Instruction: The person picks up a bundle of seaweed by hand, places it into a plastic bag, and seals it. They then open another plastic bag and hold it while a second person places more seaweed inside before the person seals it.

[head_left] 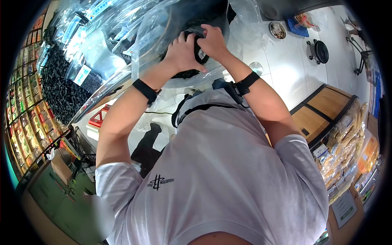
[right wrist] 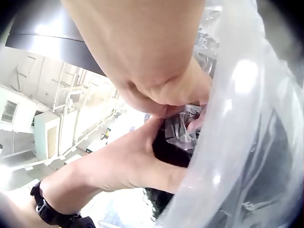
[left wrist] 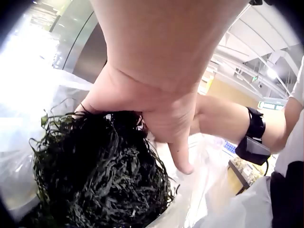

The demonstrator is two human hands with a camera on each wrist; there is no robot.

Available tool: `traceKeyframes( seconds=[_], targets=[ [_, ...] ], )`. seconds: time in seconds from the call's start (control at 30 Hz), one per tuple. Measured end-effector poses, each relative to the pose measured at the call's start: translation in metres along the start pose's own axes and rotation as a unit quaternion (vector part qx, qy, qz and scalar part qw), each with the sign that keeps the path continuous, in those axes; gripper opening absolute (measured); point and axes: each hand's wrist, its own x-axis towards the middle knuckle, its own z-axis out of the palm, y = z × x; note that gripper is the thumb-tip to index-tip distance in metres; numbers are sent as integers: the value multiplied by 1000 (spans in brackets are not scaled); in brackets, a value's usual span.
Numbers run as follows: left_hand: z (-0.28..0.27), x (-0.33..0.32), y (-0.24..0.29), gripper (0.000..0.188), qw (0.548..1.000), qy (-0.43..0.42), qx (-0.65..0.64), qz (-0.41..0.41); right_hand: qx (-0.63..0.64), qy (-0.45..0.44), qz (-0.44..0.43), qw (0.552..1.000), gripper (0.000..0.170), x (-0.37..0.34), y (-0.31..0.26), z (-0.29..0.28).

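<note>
Dark shredded strands (left wrist: 114,175) fill a large clear plastic bag (right wrist: 223,114) below both hands. My left hand (head_left: 179,53) reaches over the bag with spread fingers and its thumb held out, against a small clear packet (right wrist: 183,129) among the strands. Beside it, my right hand (head_left: 213,42) has bent fingers at the packet's edge and pinches the film. In the left wrist view the left hand (left wrist: 142,95) lies just above the strands, its fingertips hidden. The right hand (right wrist: 161,90) partly covers the packet in the right wrist view.
Packed clear bags (head_left: 102,53) and a heap of dark strands (head_left: 61,81) lie at the left. A round wheeled stand (head_left: 321,52), a bowl (head_left: 277,30) and a blue packet (head_left: 297,28) are on the tiled floor. Wooden-topped units (head_left: 314,114) stand at the right.
</note>
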Motion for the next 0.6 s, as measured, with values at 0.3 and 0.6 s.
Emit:
traceKeyframes(
  seconds=[0.3, 0.6],
  targets=[
    [26, 2, -3, 107, 996, 74, 29, -33, 5, 5, -8, 1000, 57, 2, 22, 14],
    [43, 5, -5, 107, 988, 109, 107, -37, 33, -20, -33, 999, 51, -2, 18, 14]
  ],
)
